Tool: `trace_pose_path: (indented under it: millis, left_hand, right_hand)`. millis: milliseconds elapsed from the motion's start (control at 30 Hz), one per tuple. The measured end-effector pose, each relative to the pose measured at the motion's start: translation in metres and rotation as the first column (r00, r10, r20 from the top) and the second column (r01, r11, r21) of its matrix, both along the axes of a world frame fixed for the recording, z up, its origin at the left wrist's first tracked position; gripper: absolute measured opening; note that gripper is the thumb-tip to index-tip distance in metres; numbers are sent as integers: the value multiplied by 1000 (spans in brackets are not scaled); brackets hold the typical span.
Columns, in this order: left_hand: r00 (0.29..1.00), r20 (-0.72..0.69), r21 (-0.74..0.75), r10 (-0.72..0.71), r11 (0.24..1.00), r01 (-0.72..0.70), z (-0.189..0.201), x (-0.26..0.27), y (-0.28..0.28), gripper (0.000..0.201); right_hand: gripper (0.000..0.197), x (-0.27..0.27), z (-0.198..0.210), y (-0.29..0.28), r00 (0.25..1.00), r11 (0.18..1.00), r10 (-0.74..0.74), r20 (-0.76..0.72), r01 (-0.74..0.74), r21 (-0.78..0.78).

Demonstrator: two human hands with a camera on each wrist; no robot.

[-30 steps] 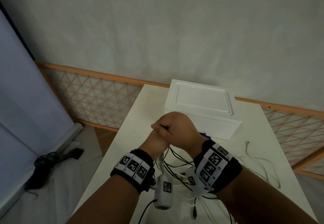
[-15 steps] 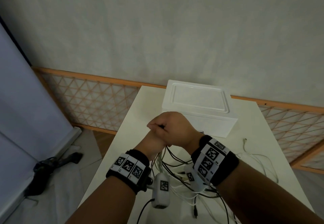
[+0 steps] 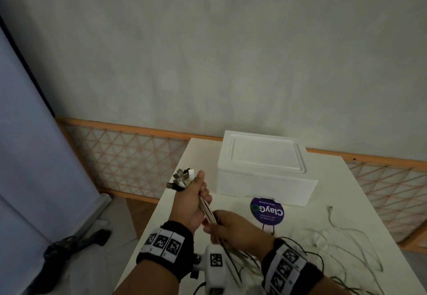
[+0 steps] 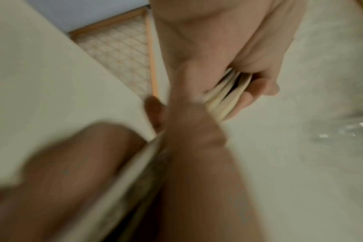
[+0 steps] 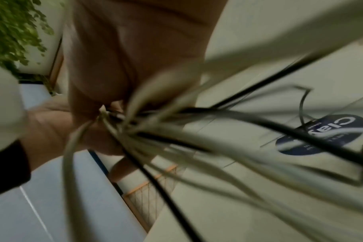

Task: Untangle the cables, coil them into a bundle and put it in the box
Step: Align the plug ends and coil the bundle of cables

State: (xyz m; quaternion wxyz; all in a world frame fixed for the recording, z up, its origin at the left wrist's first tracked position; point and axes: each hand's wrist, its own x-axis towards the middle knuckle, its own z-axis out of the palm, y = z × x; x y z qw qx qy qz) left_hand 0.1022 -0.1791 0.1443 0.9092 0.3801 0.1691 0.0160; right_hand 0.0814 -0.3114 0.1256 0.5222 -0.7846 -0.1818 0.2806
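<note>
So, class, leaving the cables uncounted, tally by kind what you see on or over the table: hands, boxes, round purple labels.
Hands: 2, the left hand and right hand, both gripping the cables
White box: 1
Round purple label: 1
Total: 4

A black wristband (image 3: 165,252) is worn on the left forearm, a second black wristband (image 3: 291,266) on the right. Each is faced with a row of white square tags printed with black coded patterns. A white camera housing (image 3: 215,268), similarly tagged, is mounted beneath the left wrist.
</note>
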Motion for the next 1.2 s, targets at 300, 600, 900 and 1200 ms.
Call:
trace_pose_path:
  millis: [300,600,900,1200]
  left_hand:
    - [964,-262,-48,-45,998,33,-13,1,23,15]
    - [908,111,975,-405,220,-22,11,-22,13,122]
    - [900,20,996,-436,91,22,-9,-3,-11,17]
    - [903,-61,641,-426,677,363,-9,-7,-20,13]
  right_hand:
    - [20,4,26,-25,991,952,-66,115,97,-290]
    - [25,37,75,-38,913,650,324,246,-26,-760]
    - [27,25,83,-43,920,769,248,303,3,-640]
    - [14,21,73,-73,792,923,-13,611,244,-297]
